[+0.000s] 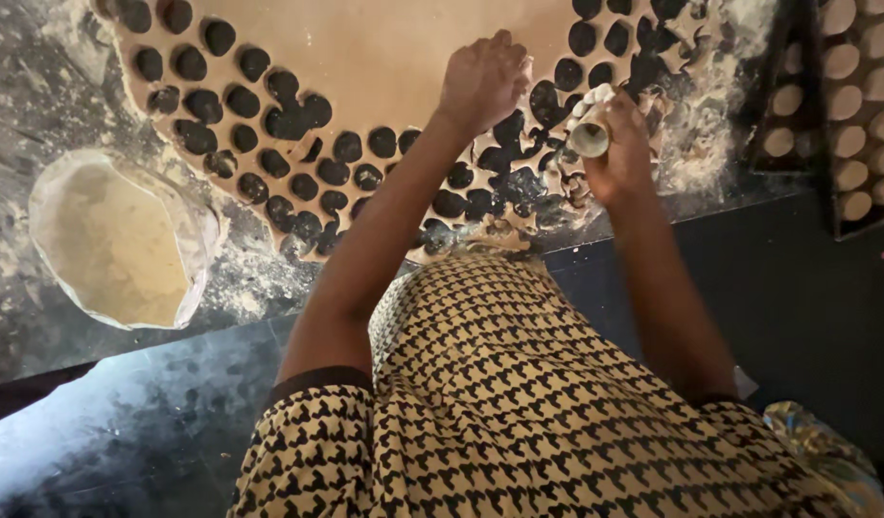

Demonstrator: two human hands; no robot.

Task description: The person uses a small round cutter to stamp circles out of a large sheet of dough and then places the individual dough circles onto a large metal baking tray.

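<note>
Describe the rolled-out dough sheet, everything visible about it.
The dough sheet is pale tan, thin and flat on a dark, flour-dusted worktop. Round holes, showing the dark top beneath, riddle its near edge and both sides; several merge into ragged gaps. The middle is uncut and smooth. The left hand presses on it, and the right hand holds a small round cutter just above its torn right part.
</note>
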